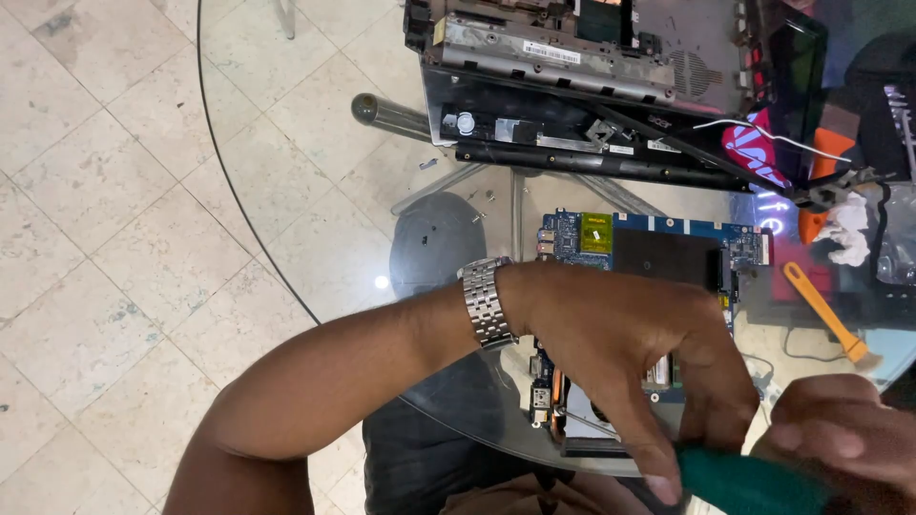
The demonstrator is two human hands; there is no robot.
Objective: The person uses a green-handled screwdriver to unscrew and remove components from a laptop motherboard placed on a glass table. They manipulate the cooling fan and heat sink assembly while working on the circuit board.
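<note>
— Glass tabletop, and on it a blue laptop motherboard lay flat, right under the person's hands. How far along did the work look?

— Well into disassembly, I judged. The board was already out of the opened laptop chassis, which sat at the far side of the table with its internals exposed. Small loose screws lay on the glass between the two. The copper heatsink part at the board's near edge still seemed attached, so something remained to come off.

— And the hands?

— The left hand, steel watch on its wrist, arched over the board, fingers curled down, thumb and fingertips pinching the green screwdriver handle. The right hand was closed round that same handle at the frame's lower corner.

— Anything else nearby?

— An orange pry tool beside the board, untouched.
</note>
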